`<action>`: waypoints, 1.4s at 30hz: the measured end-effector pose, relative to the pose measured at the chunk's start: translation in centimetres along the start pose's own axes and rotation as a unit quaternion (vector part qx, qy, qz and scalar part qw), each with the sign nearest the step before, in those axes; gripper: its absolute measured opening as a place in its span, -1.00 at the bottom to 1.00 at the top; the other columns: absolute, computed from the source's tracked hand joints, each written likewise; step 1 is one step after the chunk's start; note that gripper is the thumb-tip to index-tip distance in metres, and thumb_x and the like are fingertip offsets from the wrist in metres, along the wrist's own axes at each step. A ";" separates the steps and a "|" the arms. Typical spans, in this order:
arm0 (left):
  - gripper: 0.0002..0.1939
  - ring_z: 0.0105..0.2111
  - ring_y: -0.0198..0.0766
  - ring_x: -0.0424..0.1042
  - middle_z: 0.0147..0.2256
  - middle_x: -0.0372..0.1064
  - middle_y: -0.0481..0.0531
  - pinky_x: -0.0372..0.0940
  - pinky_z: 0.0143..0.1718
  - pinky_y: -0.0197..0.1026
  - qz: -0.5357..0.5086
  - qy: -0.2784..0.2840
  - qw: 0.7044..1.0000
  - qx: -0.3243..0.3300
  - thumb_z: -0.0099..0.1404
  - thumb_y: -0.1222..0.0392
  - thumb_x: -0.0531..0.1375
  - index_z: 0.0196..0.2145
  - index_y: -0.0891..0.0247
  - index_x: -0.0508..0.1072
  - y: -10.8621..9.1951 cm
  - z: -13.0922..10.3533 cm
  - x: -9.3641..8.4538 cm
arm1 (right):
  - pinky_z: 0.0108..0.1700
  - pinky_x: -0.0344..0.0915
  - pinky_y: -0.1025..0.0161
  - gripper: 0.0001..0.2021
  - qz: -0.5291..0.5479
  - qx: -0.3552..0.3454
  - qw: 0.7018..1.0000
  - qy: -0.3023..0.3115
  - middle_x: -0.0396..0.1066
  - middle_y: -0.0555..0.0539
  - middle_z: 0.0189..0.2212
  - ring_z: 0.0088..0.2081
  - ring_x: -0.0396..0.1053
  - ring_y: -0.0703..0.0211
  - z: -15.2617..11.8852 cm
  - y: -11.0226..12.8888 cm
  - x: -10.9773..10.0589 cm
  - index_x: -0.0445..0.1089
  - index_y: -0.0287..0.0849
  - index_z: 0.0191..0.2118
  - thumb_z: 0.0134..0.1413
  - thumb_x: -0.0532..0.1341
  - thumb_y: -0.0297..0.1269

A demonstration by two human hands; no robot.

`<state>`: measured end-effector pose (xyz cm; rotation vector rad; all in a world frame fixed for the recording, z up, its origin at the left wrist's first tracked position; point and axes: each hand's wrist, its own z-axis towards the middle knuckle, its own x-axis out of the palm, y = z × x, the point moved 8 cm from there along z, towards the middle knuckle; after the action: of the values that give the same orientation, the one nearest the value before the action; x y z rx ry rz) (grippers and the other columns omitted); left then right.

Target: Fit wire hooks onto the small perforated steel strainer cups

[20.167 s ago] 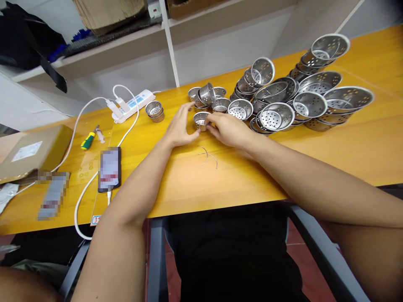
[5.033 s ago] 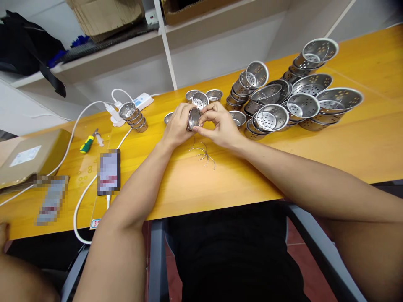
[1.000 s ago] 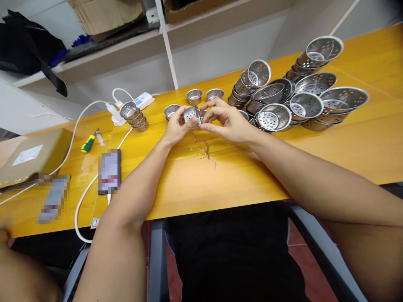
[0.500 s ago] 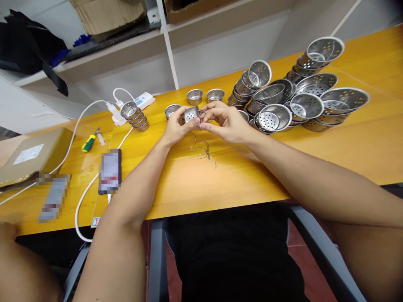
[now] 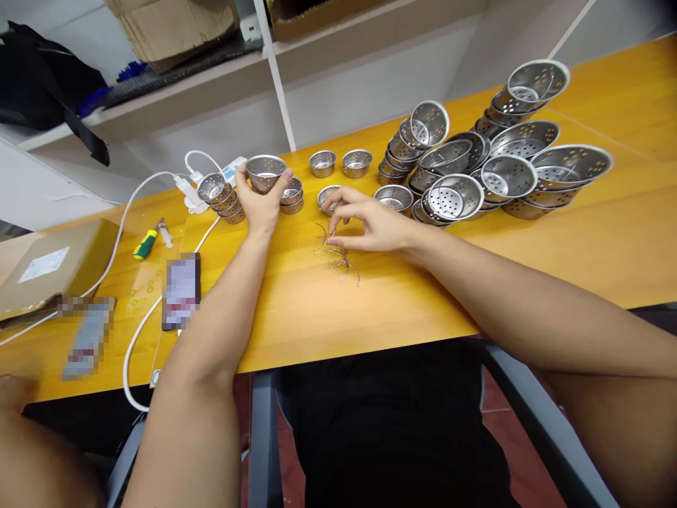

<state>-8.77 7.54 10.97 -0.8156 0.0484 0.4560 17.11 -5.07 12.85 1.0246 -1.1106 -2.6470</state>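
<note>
My left hand [image 5: 261, 201] is wrapped round a perforated metal cup [image 5: 266, 169], its open top facing up, near the small stack of cups [image 5: 225, 197] at the left. My right hand [image 5: 364, 222] hovers over the table with its fingers apart and nothing visible between them. Under its fingertips lie several thin curved wires [image 5: 341, 259]. Just behind that hand a small cup [image 5: 328, 197] is partly hidden by the fingers. Two more cups stacked together [image 5: 292, 196] stand right of my left hand.
Many perforated cups [image 5: 455, 197] are stacked at the right on the orange table [image 5: 370, 317]. Two small cups [image 5: 322, 164] stand at the back. At left are a phone [image 5: 181, 291], a green screwdriver [image 5: 145, 243], white cables, a cardboard box [image 5: 58, 268] and another person's arm [image 5: 37, 451].
My hands have parted. The left moved left and back and now holds a larger-looking cup; the right came slightly down toward the wires. The small cup that was between both hands is no longer there.
</note>
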 end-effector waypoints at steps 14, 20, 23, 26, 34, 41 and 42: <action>0.00 0.22 0.06 0.67 0.20 0.65 0.22 0.49 0.47 0.30 0.048 0.045 0.997 -0.041 0.10 -0.66 0.53 0.19 0.13 0.53 3.5 -0.8 0.2 | 0.40 0.43 -0.27 -0.71 -0.075 0.012 0.983 0.166 0.61 -0.26 0.18 0.24 0.57 -0.28 -1.0 -2.0 4.0 0.71 -0.03 -0.09 0.37 0.46 0.09; 0.05 0.19 0.09 0.68 0.16 0.68 0.25 0.52 0.42 0.32 0.035 0.077 0.994 -0.068 0.01 -0.69 0.55 0.16 0.16 0.54 3.8 -0.9 0.8 | 0.39 0.44 -0.26 -0.72 -0.078 0.014 0.984 0.158 0.62 -0.25 0.15 0.23 0.57 -0.28 -0.9 -1.9 3.9 0.71 -0.03 -0.08 0.38 0.45 0.07; 0.09 0.14 0.09 0.70 0.14 0.69 0.26 0.56 0.35 0.31 0.018 0.082 0.993 -0.087 -0.03 -0.73 0.54 0.15 0.16 0.54 4.4 -0.9 1.2 | 0.40 0.46 -0.24 -0.74 -0.083 0.013 0.989 0.119 0.59 -0.26 0.16 0.24 0.56 -0.28 -0.6 -1.6 3.3 0.70 -0.04 -0.09 0.41 0.43 0.04; 0.12 0.16 0.10 0.69 0.17 0.65 0.29 0.58 0.32 0.30 0.015 0.088 0.992 -0.091 -0.01 -0.76 0.50 0.18 0.16 0.50 5.1 -1.2 1.4 | 0.43 0.46 -0.27 -0.73 -0.118 0.032 0.992 0.033 0.51 -0.32 0.27 0.30 0.54 -0.32 -0.4 -1.6 1.9 0.65 -0.08 -0.01 0.47 0.37 0.01; -0.05 0.62 0.20 0.22 0.55 0.20 0.32 0.24 0.64 0.39 0.116 -0.016 0.978 0.174 0.45 -0.65 0.22 0.47 0.08 0.27 -2.4 -1.9 -0.1 | 0.33 0.54 -0.33 -0.56 -0.230 0.151 0.961 0.017 0.53 -0.45 0.23 0.21 0.59 -0.42 -0.5 -5.0 1.3 0.51 -0.27 0.32 0.43 0.34 -0.23; -0.07 0.56 0.30 0.35 0.51 0.31 0.27 0.31 0.59 0.44 0.049 0.191 0.957 0.212 0.47 -0.63 0.22 0.50 -0.01 0.24 -7.3 -4.8 4.7 | 0.23 0.58 -0.25 -0.86 -0.202 0.060 0.972 -0.103 0.63 -0.28 0.10 0.12 0.63 -0.27 0.0 -2.7 -0.9 0.62 -0.09 -0.04 0.44 0.28 -0.31; 0.02 0.57 0.31 0.35 0.53 0.29 0.29 0.31 0.60 0.42 0.044 0.214 0.954 0.204 0.43 -0.65 0.26 0.55 -0.01 0.17 -7.4 -5.2 5.2 | 0.27 0.56 -0.26 -0.85 -0.185 0.040 0.975 -0.114 0.62 -0.28 0.19 0.19 0.62 -0.27 -0.1 -2.1 -1.1 0.62 -0.08 -0.02 0.45 0.28 -0.30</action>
<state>-0.38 1.41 11.34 -0.4913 0.5666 0.3283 18.35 -3.20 12.05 1.0533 -1.1772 -3.1044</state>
